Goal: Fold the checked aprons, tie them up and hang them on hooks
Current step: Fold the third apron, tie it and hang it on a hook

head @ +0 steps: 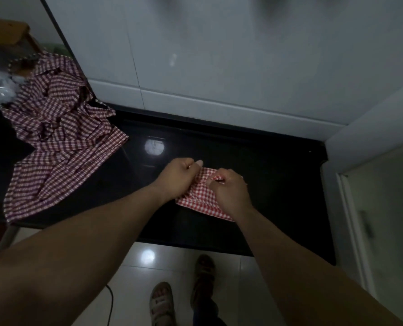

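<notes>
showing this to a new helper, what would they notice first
The left hand and right hand grip a folded red checked apron at the middle of the black counter. A crumpled heap of checked aprons sprawls over the counter's left end.

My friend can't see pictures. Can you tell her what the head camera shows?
A person's left hand and right hand grip a small folded checked apron on a black counter. A crumpled heap of checked aprons lies at the counter's left end.
</notes>
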The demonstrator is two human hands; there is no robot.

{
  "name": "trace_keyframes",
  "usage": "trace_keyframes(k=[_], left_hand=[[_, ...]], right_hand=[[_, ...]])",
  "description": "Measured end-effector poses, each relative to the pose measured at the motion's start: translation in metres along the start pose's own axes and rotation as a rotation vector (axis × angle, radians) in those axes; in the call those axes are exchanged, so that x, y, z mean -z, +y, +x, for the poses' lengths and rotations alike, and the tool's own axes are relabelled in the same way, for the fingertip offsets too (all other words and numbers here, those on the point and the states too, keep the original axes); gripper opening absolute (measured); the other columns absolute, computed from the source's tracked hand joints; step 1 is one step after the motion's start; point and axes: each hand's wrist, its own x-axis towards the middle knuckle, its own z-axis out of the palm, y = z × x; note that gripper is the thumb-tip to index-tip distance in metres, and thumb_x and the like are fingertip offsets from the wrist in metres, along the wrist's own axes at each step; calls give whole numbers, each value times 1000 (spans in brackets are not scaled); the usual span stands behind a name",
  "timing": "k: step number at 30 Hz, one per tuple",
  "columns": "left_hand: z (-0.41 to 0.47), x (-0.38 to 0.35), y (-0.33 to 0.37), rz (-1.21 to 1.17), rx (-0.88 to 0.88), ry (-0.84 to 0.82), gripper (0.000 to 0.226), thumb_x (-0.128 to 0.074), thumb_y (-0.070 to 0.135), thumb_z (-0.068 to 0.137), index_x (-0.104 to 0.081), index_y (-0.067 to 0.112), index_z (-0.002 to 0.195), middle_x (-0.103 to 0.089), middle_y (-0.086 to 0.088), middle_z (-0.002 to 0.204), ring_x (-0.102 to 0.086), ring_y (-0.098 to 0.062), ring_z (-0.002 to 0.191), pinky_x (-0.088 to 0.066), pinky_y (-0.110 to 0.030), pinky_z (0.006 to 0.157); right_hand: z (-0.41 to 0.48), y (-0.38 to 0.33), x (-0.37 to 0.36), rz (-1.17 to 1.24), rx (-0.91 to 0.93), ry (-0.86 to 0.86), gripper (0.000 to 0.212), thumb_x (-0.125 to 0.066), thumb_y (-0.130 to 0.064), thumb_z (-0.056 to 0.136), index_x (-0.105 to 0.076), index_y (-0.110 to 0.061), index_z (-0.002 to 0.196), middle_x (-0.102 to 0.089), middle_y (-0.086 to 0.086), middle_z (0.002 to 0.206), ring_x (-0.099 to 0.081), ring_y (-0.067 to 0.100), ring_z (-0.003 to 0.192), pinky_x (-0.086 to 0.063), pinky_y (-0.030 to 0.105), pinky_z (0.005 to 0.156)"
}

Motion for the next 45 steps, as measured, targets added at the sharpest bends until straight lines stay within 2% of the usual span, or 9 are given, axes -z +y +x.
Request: trace_keyframes(k=[6, 11, 13, 16, 20, 27, 32, 36, 45], left_hand=[[-1, 8, -35, 772, -287, -141, 49, -37, 60, 106, -55, 28, 74, -64, 11, 74, -59, -5, 73, -35, -39, 97], [-1, -11, -25, 1041, -284, -190, 49, -33, 63, 105, -62, 30, 87, -72, 6, 92, -65, -17, 90, -32, -40, 98], [0, -9, -22, 1099, -267, -211, 49, -32, 62, 106, -67, 28, 95, -72, 5, 94, -65, -18, 92, -31, -41, 99], [-1, -9, -20, 1127, -233, -231, 49, -31, 59, 107, -67, 28, 98, -71, 4, 92, -64, -18, 91, -32, -41, 99], [-4, -11, -19, 1084, -219, -206, 48, -32, 63, 105, -65, 29, 99, -72, 3, 95, -66, -19, 93, -28, -40, 90], [-4, -9, -20, 992, -157, -220, 45, -38, 61, 105, -65, 26, 96, -73, 1, 100, -67, -21, 97, -36, -40, 93], [-4, 20, 5, 117, 63, -51, 42, -57, 36, 106, -62, 12, 71, -66, -1, 63, -60, -9, 57, -49, -31, 61], [22, 26, 42, -336, 182, 6, 39, -53, 29, 108, -60, 10, 75, -66, -9, 69, -66, -23, 68, -55, -29, 67], [36, -11, 68, -90, -3, -204, 39, -59, 35, 105, -72, 11, 77, -80, -5, 91, -72, -13, 80, -51, -27, 82]], right_hand=[[-3, 30, 13, -119, -114, 132, 24, -66, -33, 96, -71, -18, 114, -63, 3, 119, -60, 25, 114, -48, 49, 103], [-3, -4, 31, -570, 289, 206, 14, -59, -35, 96, -66, -24, 95, -63, -5, 97, -56, 16, 96, -42, 36, 86], [-2, -22, 34, -523, 411, 37, 10, -56, -31, 99, -62, -25, 93, -60, -7, 90, -55, 11, 85, -44, 32, 76], [4, -31, 19, -261, 280, -177, 14, -54, -26, 103, -55, -19, 91, -63, 0, 81, -62, 15, 73, -53, 39, 64], [4, -14, 8, 118, 97, -200, 6, -57, -12, 103, -63, -11, 104, -71, 4, 91, -70, 13, 81, -60, 26, 68], [7, -6, 12, 176, 89, -242, 13, -61, -3, 99, -72, -10, 103, -75, 5, 91, -72, 6, 77, -58, 20, 70], [17, -10, 7, 145, 35, -244, 14, -67, -8, 93, -75, -18, 90, -77, 4, 81, -74, 21, 78, -63, 43, 80], [16, -10, 5, 105, 86, -279, 12, -71, -15, 92, -82, -19, 92, -78, -5, 88, -72, 8, 83, -59, 32, 86], [19, -7, 15, 221, 6, -361, 15, -73, -20, 95, -78, -7, 100, -76, 10, 80, -69, 11, 69, -58, 26, 70]])
